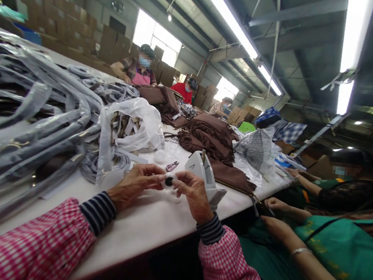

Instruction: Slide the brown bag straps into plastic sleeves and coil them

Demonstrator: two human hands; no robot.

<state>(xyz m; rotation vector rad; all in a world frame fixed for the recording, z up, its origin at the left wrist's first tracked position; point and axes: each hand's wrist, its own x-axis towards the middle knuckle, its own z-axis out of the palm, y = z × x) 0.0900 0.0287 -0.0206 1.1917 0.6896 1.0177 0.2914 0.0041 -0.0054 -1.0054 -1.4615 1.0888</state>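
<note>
Between my two hands, just above the white table, is a small tape roll, whitish at the rim and dark at its centre. My left hand pinches its left side with thumb and fingertips. On the opposite side, my right hand grips it in the same way. A white tape dispenser stands right behind my right hand. Just beyond the roll lies a small dark purplish item, too small to make out.
Plastic-wrapped straps pile up on the left, beside a white plastic bag of strap pieces. Brown fringed bags lie beyond the dispenser. At right, a co-worker in green has both hands near the table edge. Other people work across the table.
</note>
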